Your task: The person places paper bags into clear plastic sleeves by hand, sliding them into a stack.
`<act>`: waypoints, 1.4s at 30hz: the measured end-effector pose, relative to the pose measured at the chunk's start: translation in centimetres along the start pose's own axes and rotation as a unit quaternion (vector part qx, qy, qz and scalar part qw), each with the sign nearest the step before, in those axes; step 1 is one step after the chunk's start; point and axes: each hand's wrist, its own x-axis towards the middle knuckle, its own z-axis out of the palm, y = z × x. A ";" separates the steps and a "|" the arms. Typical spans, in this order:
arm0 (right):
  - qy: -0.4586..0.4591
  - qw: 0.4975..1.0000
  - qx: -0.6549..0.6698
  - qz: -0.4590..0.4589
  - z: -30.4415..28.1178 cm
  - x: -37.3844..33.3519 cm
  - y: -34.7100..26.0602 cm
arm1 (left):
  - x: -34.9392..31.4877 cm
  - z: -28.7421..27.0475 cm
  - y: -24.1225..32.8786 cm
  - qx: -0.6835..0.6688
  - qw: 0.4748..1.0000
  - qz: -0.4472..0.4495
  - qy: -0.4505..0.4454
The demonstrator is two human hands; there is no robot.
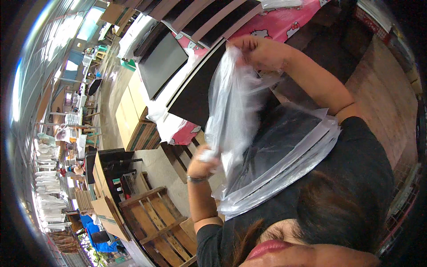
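Note:
A sheer plastic bag [231, 102], bunched and slightly blurred, is stretched between my two hands. The fingers of my right hand [255, 51] are closed on its upper end, above a black panel [191, 100] on the table. Lower and to the left, my left hand [203, 163] is closed around the bag's other end. More clear plastic [284, 173], with layered whitish edges, lies across my chest and front. Whether it is joined to the piece in my hands I cannot tell.
Pink printed cloth [284, 22] covers the table ahead, where several dark panels [209, 20] lie in rows. A grey-black board [162, 60] lies left of them. Further left are stacked cardboard [133, 111] and, lower down, a wooden pallet [160, 222] on the floor.

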 end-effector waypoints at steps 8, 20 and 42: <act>-0.176 0.972 -0.085 0.128 -0.1 -1.4 1.4 | 1.6 -3.1 0.1 -0.456 0.879 0.105 0.093; 0.074 0.989 -0.131 0.003 -1.6 -0.5 -1.6 | 3.6 -6.3 -4.9 -0.422 0.898 0.115 0.037; 0.133 0.972 -0.105 0.164 1.2 -6.6 -2.7 | 0.1 -2.1 7.3 -0.038 0.982 -0.132 0.129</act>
